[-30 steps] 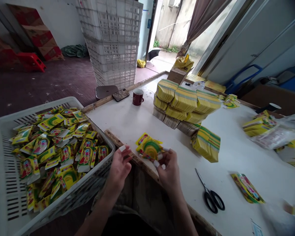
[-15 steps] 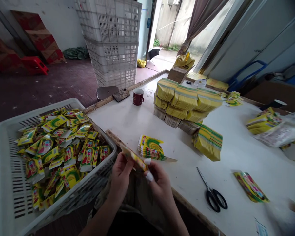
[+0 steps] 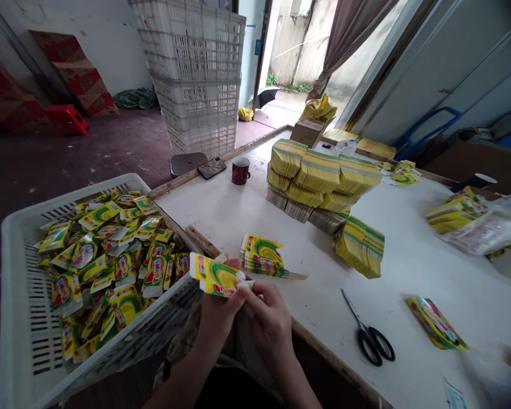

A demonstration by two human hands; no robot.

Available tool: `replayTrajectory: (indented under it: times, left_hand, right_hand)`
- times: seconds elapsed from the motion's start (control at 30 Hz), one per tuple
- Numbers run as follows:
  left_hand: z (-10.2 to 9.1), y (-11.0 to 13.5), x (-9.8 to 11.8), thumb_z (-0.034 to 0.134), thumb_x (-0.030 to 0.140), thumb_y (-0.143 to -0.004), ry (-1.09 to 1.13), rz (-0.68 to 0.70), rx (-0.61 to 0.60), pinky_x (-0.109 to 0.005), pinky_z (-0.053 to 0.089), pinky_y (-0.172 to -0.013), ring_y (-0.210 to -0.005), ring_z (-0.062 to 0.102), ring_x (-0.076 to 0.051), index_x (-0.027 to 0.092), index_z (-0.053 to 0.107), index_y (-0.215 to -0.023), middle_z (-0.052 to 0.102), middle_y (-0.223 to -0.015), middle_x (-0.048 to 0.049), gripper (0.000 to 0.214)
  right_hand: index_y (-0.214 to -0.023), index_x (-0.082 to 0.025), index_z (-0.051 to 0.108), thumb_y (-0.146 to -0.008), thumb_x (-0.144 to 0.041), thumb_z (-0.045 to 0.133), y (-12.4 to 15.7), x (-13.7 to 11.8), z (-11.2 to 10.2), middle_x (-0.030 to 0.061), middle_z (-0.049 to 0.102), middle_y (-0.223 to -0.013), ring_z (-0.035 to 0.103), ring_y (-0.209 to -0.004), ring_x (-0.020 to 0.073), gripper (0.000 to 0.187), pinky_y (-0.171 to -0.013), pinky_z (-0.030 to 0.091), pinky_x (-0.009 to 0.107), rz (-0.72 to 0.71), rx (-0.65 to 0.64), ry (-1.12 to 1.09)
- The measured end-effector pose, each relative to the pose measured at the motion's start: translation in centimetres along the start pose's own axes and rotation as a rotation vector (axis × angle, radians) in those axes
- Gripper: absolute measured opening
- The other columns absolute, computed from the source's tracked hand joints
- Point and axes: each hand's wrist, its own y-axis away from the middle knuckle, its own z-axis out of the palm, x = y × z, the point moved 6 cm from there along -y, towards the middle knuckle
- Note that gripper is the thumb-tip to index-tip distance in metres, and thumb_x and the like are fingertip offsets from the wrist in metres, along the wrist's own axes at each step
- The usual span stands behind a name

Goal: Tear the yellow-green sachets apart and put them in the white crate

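- Over the table's wooden edge (image 3: 202, 241), just right of the white basket (image 3: 9, 318), a small yellow carton (image 3: 217, 277) is held up between both hands, with its green-and-yellow printed face turned upward.
- By the left hand (image 3: 217, 318) the carton is grasped from below, with the thumb laid near its right end and the fingers partly hidden behind it.
- By the right hand (image 3: 270, 321) the right end of the carton is met with bent fingers; whether it is pinched there cannot be told, since the fingertips are bunched together.
- On the white table (image 3: 196, 207), just beyond the hands, a short row of flattened cartons (image 3: 262, 255) is laid.
- Behind that row, yellow bundles (image 3: 319, 176) are stacked in layers, and one more bundle (image 3: 360, 247) is leaned at the near right of the stack.
- Inside the basket, many similar cartons (image 3: 123, 267) are heaped loosely.
- To the right of the hands, black-handled scissors (image 3: 368, 338) are laid with their blades pointed away, and a flat printed packet (image 3: 435, 322) is placed beyond them.
- Near the far left edge, a dark red mug (image 3: 240, 171) is set beside a phone (image 3: 212, 167).
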Motion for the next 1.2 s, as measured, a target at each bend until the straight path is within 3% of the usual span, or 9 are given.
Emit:
replayTrajectory:
  times: [0.1,0.23,0.33,0.43,0.57,0.77,0.9,1.0,1.2]
  left_hand:
    - [-0.7,-0.1,-0.1,0.081,0.035,-0.064,-0.069,-0.002,0.09,-0.031,0.048,-0.094,-0.1,0.064,-0.021,0.019,0.065,-0.097,0.069,-0.099,-0.0049,0.04]
    - [-0.9,-0.6,-0.7,0.086,0.039,-0.054,0.016,-0.043,0.112,-0.027,0.053,-0.067,-0.069,0.064,-0.016,0.018,0.061,-0.09,0.068,-0.08,-0.0005,0.048]
    - [-0.1,-0.8,-0.8,0.089,0.049,-0.045,0.101,-0.012,0.02,-0.028,0.054,-0.068,-0.072,0.064,-0.018,0.017,0.062,-0.093,0.068,-0.081,-0.0018,0.063]
    - [0.5,-0.8,-0.7,0.083,0.053,-0.059,0.127,0.015,-0.046,-0.027,0.053,-0.073,-0.079,0.065,-0.019,0.017,0.065,-0.095,0.07,-0.085,-0.004,0.054]
    - [-0.1,-0.6,-1.1,0.068,0.037,-0.083,-0.038,-0.01,0.004,-0.021,0.048,-0.074,-0.077,0.062,-0.014,0.018,0.07,-0.091,0.07,-0.08,-0.0011,0.021]
    - [-0.5,-0.5,-1.4,0.07,0.042,-0.079,0.051,-0.006,-0.032,-0.024,0.049,-0.071,-0.072,0.063,-0.015,0.017,0.073,-0.091,0.072,-0.079,-0.0021,0.027]
    - [-1.1,-0.7,-1.8,0.071,0.04,-0.079,0.118,-0.037,0.058,-0.024,0.049,-0.067,-0.068,0.063,-0.015,0.017,0.072,-0.081,0.071,-0.073,-0.0006,0.023]
    - [-1.2,-1.1,-1.5,0.07,0.041,-0.08,0.123,-0.079,0.021,-0.028,0.051,-0.078,-0.08,0.067,-0.018,0.017,0.072,-0.085,0.074,-0.081,-0.003,0.025]
    - [-2.9,-1.1,4.9,0.058,0.064,-0.079,-0.092,0.159,-0.153,-0.042,0.039,-0.106,-0.127,0.051,-0.03,0.021,0.049,-0.135,0.057,-0.136,-0.0135,0.071]
  right_hand:
    - [-0.113,-0.029,0.069,-0.086,-0.014,0.059,0.3,0.2,1.5,0.0034,0.065,-0.09,0.063,-0.08,0.018,0.032,-0.071,0.053,0.028,0.159,-0.06,-0.254]
    - [-0.11,-0.028,0.067,-0.074,-0.019,0.076,0.5,1.8,1.9,-0.004,0.061,-0.076,0.058,-0.068,0.0125,0.038,-0.066,0.05,0.022,0.426,-0.002,-0.563]
    - [-0.106,-0.027,0.069,-0.07,-0.02,0.081,0.3,2.9,1.8,-0.0037,0.064,-0.081,0.059,-0.073,0.0124,0.038,-0.072,0.049,0.021,0.504,-0.008,-0.663]
    - [-0.103,-0.027,0.071,-0.075,-0.026,0.077,0.2,3.8,1.4,-0.0018,0.068,-0.085,0.06,-0.077,0.0134,0.029,-0.076,0.048,0.023,0.546,-0.014,-0.725]
    - [-0.09,-0.025,0.073,-0.076,-0.027,0.076,0.4,4.5,1.4,-0.0026,0.068,-0.076,0.06,-0.072,0.0122,0.014,-0.07,0.047,0.021,0.59,0.007,-0.823]
    - [-0.084,-0.024,0.074,-0.069,-0.023,0.08,0.8,5.0,1.4,-0.0019,0.069,-0.076,0.061,-0.073,0.0141,0.016,-0.071,0.048,0.024,0.645,0.092,-0.865]
    - [-0.072,-0.021,0.071,-0.072,-0.023,0.076,0.6,4.2,1.3,-0.0009,0.064,-0.072,0.058,-0.068,0.0141,0.005,-0.065,0.047,0.024,0.554,0.041,-0.73]
    - [-0.07,-0.02,0.069,-0.077,-0.02,0.07,0.3,3.1,-0.1,-0.0013,0.059,-0.068,0.055,-0.064,0.0134,0.007,-0.059,0.045,0.023,0.385,0.051,-0.489]
    - [-0.094,-0.026,0.072,-0.083,-0.001,0.053,-0.6,-0.1,-4.6,0.0024,0.059,-0.082,0.055,-0.077,0.0162,0.034,-0.07,0.049,0.028,-0.117,0.109,0.252]
